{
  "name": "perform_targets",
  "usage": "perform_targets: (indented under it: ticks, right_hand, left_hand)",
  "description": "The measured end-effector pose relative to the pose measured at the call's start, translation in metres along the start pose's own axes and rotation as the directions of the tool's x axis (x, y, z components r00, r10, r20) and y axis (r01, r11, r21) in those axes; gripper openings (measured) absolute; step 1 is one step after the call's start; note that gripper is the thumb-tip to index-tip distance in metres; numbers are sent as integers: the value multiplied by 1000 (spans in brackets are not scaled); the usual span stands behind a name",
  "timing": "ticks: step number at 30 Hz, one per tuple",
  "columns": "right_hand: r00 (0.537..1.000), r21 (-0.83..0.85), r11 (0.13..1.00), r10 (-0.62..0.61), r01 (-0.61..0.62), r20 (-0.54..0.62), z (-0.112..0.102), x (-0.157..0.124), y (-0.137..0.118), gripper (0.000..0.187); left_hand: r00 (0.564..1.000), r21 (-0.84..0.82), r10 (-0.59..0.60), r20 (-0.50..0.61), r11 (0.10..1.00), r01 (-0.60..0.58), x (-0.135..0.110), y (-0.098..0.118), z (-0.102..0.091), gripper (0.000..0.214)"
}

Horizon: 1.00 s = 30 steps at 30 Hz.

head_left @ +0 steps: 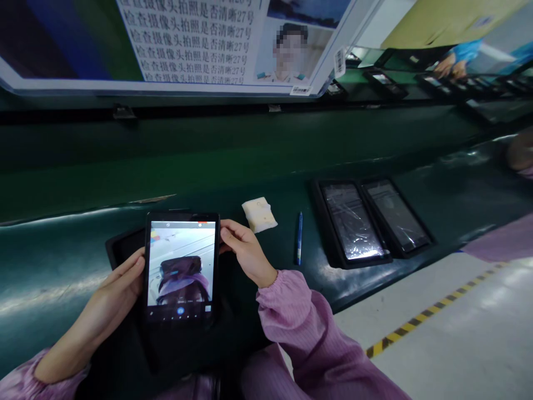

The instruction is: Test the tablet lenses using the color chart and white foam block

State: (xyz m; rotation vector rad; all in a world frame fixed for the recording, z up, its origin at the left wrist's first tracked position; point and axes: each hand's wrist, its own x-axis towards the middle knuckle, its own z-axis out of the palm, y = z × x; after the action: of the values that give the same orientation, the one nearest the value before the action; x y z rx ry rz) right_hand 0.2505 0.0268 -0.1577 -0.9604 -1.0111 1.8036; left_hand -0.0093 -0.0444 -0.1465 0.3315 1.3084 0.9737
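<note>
Here, left hand (112, 294) and right hand (245, 250) clasp a glossy, flat rectangular tablet (182, 269), each grip closed.

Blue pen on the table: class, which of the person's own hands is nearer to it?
Right. The right hand, on the right edge of the tablet, is left of the blue pen, with a gap between; the left hand, on the tablet's other edge, is farther left.

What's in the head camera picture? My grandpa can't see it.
A person's left hand and right hand hold a lit-up tablet above a green table. To the right lie a whitish pad, a blue pen and two black trays holding dark devices.
</note>
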Motion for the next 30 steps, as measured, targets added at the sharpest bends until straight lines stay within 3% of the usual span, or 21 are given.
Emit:
perform_targets:
  ticks: [5, 13, 19, 25, 30]
  right_hand:
    - [1000, 30, 1000, -3, 3, 3, -1, 1, 2, 34]
    - [1000, 49, 999, -13, 12, 7, 0, 0, 0, 33]
    - [998, 126, 990, 65, -66, 9, 0, -1, -3, 31]
    - [992, 165, 978, 127, -130, 27, -1, 1, -5, 34]
    - [989, 195, 970, 143, -146, 33, -3, 1, -3, 35]
  left_hand:
    - [997, -1, -23, -69, 1000, 23, -2, 2, 3, 78]
    - [999, 7, 1, -48, 1000, 0, -2, 1, 2, 69]
    - [1000, 22, 12, -2, 1000, -12, -1, 0, 1, 63]
    - [996, 29, -6, -85, 1000, 9, -2, 1, 3, 83]
    - [996, 29, 0, -90, 1000, 3, -2, -3, 2, 88]
